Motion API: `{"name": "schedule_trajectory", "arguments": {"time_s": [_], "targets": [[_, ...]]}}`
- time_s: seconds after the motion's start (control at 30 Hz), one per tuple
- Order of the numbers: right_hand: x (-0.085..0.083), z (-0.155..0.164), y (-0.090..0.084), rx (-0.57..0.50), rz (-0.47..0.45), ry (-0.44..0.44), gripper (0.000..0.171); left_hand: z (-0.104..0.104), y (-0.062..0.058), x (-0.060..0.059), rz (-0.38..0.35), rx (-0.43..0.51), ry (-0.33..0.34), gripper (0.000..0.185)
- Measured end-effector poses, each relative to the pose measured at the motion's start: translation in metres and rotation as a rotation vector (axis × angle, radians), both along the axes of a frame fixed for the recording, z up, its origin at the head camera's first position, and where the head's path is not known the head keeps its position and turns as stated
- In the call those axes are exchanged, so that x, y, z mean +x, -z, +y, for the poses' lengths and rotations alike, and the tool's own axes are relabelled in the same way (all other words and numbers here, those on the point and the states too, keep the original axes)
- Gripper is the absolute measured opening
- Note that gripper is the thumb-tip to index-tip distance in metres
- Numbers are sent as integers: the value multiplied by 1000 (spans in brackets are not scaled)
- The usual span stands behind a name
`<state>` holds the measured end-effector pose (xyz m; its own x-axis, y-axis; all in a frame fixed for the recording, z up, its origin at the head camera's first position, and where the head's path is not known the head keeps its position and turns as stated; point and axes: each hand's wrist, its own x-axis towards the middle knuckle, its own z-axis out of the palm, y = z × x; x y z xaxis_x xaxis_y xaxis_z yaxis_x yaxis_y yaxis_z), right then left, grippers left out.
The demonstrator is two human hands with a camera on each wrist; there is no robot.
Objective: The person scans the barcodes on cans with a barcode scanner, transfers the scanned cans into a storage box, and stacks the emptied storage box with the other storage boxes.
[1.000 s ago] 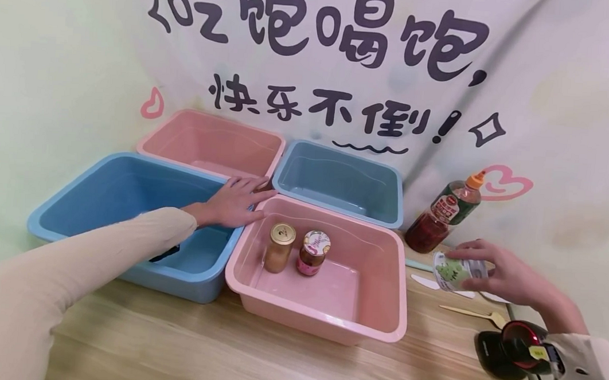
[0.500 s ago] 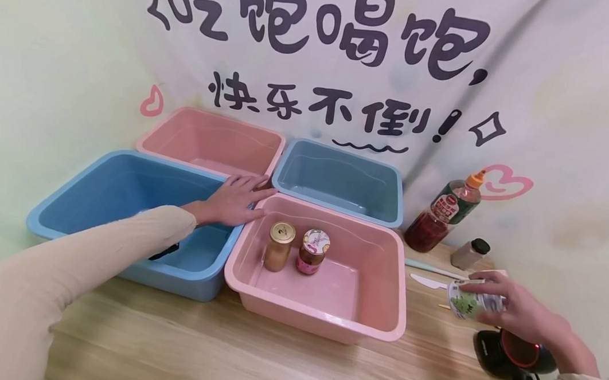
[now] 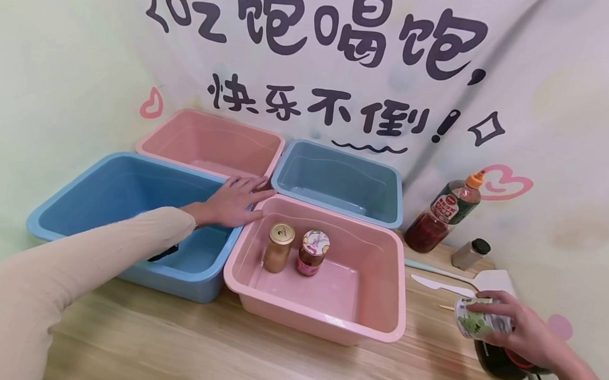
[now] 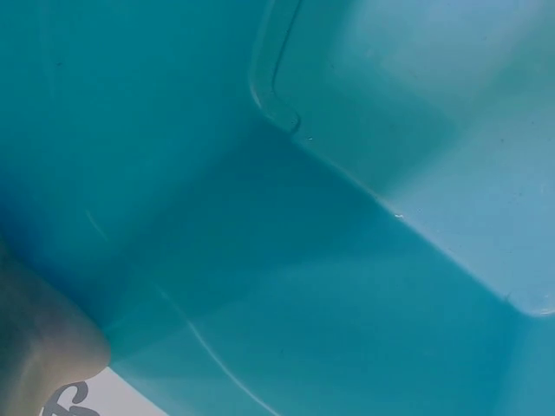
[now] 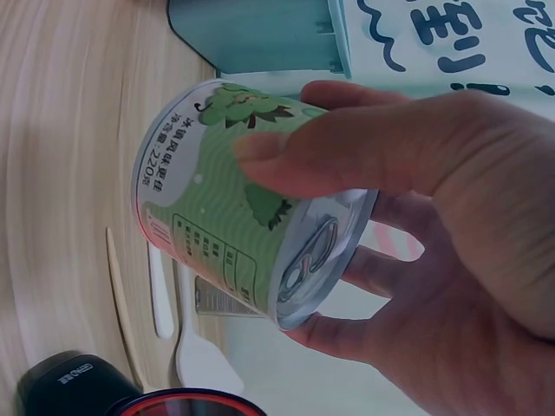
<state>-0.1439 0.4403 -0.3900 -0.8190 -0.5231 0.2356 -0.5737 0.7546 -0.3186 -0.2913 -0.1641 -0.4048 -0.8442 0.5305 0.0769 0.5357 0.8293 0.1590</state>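
My right hand point(image 3: 526, 333) grips a green-and-white tin can point(image 3: 475, 320) lying sideways in the fingers, held above the table's right side. In the right wrist view, the can's pull-tab end point(image 5: 316, 251) faces the palm, and the thumb presses along the label. My left hand point(image 3: 234, 202) rests with spread, straight fingers where the rims of the front blue bin point(image 3: 41, 225) and front pink bin point(image 3: 310, 323) meet. Inside that pink bin stand a gold-lidded container point(image 3: 279, 252) and a small jar point(image 3: 312, 258) with a patterned lid. The left wrist view shows mostly blue bin wall point(image 4: 217, 260).
Behind stand another pink bin point(image 3: 154, 139) and a smaller blue bin point(image 3: 397, 198). To their right are a red sauce bottle point(image 3: 442, 211), a black-capped jar point(image 3: 469, 254), a white spatula point(image 3: 493, 280) and a white knife point(image 3: 436, 284). A black device point(image 3: 494, 360) sits near the right edge.
My right hand has carried the can rightward and toward me, uncovering the black-capped jar and the spatula head. My left hand has stayed in place.
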Motion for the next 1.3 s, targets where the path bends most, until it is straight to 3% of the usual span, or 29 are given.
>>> {"name": "schedule_trajectory", "arguments": {"time_s": [0.27, 0.73, 0.93, 1.3], "targets": [[7, 1, 8, -42, 14, -5, 63, 0, -1, 2, -17, 12, -5, 59], [8, -2, -2, -47, 55, 13, 67, -1, 0, 1, -1, 8, 1, 59], [10, 0, -7, -68, -55, 131, 63, -1, -2, 0, -2, 5, 1, 60], [11, -1, -13, 18, -227, 316, 58, -2, -1, 0, 8, 8, 3, 58]]}}
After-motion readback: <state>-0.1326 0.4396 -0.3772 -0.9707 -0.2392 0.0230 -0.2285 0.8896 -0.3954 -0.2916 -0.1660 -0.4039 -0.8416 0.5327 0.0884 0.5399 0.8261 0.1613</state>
